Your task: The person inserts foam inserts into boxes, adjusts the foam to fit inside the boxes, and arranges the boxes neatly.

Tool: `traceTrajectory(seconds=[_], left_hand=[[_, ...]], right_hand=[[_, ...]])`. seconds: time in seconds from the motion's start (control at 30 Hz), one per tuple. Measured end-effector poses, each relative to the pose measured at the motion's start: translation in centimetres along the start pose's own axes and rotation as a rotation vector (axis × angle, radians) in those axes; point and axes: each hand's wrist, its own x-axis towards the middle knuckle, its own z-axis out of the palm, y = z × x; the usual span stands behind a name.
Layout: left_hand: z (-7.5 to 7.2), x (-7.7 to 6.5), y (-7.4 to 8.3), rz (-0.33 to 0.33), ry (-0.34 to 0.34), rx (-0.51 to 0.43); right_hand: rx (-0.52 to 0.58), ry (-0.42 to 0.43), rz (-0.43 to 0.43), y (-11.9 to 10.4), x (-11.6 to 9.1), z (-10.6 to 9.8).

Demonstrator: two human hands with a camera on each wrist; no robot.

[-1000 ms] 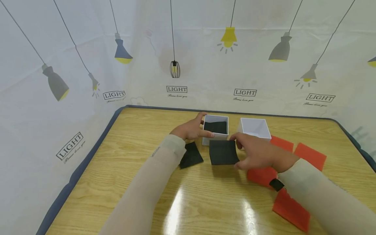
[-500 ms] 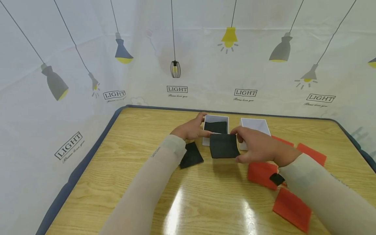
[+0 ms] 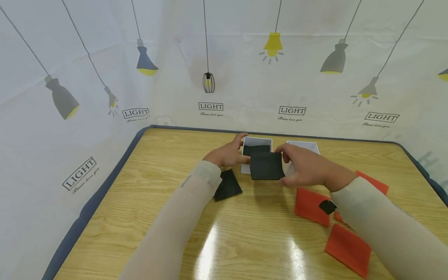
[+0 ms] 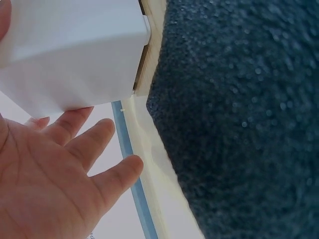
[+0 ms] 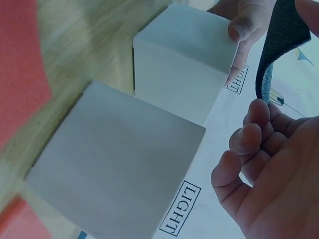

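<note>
My left hand [image 3: 229, 153] steadies the left white box [image 3: 246, 168], thumb on its front and fingers along its far left side. In the left wrist view, fingertips touch the wall of that box [image 4: 75, 74]. Inside it lies a black felt-like square [image 3: 257, 148]. Between thumb and fingers of my right hand [image 3: 308, 165] is another black square [image 3: 266, 166], slightly curved, raised in front of the box and hiding part of its opening. The right wrist view shows this black square [image 5: 281, 45] edge-on, bent at its lower end. A third black square [image 3: 228, 186] lies beside my left wrist.
A second white box [image 3: 303, 145] stands to the right, partly behind my right hand. Several red squares, such as this red square [image 3: 348, 249], lie on the wooden table [image 3: 157, 233] around my right forearm. A printed curtain [image 3: 241, 77] hangs behind the table.
My right hand has raised the black square and carried it forward, toward the left box's opening. My left hand has stayed on the box.
</note>
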Motion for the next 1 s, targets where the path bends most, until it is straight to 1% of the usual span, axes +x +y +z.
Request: traceTrajectory(seconds=[0.27, 0.4, 0.5, 0.73, 1.0], left_hand=[[0.0, 0.2, -0.2, 0.015, 0.008, -0.008], [0.1, 0.2, -0.2, 0.019, 0.012, -0.016], [0.0, 0.2, -0.1, 0.019, 0.009, -0.02], [0.0, 0.3, 0.0, 0.023, 0.014, -0.014], [0.1, 0.3, 0.0, 0.02, 0.02, -0.064]], right_hand=[[-0.001, 0.013, 0.037, -0.1, 1.0, -0.6], [-0.01, 0.011, 0.035, 0.0, 1.4, -0.8], [-0.026, 0.007, 0.034, 0.3, 2.0, -0.9], [-0.047, 0.005, 0.067, 0.5, 3.3, -1.2], [-0.045, 0.003, 0.09, 0.5, 4.6, -1.0]])
